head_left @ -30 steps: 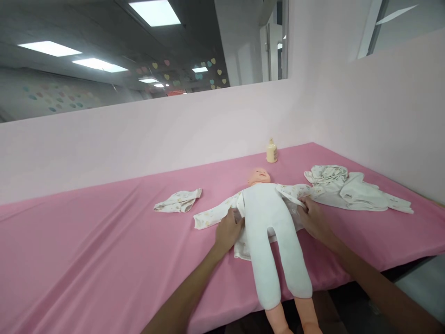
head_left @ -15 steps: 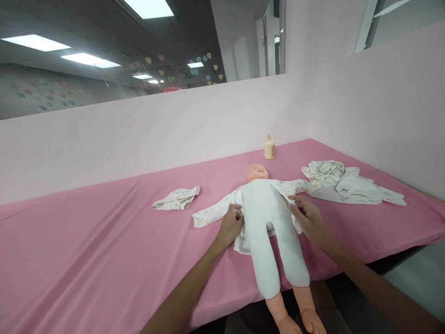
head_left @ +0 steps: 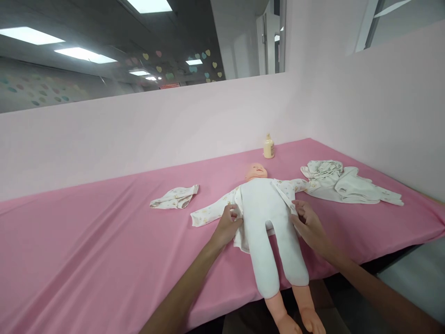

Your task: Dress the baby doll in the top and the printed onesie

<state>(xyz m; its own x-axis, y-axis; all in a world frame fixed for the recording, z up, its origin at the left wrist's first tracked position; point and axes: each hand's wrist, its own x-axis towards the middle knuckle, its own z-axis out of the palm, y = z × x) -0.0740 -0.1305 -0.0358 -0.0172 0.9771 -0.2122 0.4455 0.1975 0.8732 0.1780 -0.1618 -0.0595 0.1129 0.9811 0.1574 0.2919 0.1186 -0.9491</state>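
Observation:
A baby doll [head_left: 267, 199] with a white cloth body lies face up, its bare feet hanging over the table's front edge. Its arms are in the sleeves of a white patterned baby shirt [head_left: 213, 209], which lies open under the body. On the left side of the doll, my left hand [head_left: 227, 227] has its fingers curled on the shirt's edge by the waist. Across the body, my right hand [head_left: 309, 227] has thumb and fingers bent together at the other front flap. The fingertips partly hide the cloth they hold.
A small folded patterned cloth [head_left: 175, 197] lies left of the doll. To the right is a heap of white baby clothes [head_left: 351, 185]. Behind the head stands a cream pump bottle [head_left: 269, 147] near the wall. A pink sheet [head_left: 104, 241] covers the table.
My right hand has moved inward, closer to the doll's waist, bringing the shirt flap in from the side. My left hand stays at the left edge. The view has shifted slightly.

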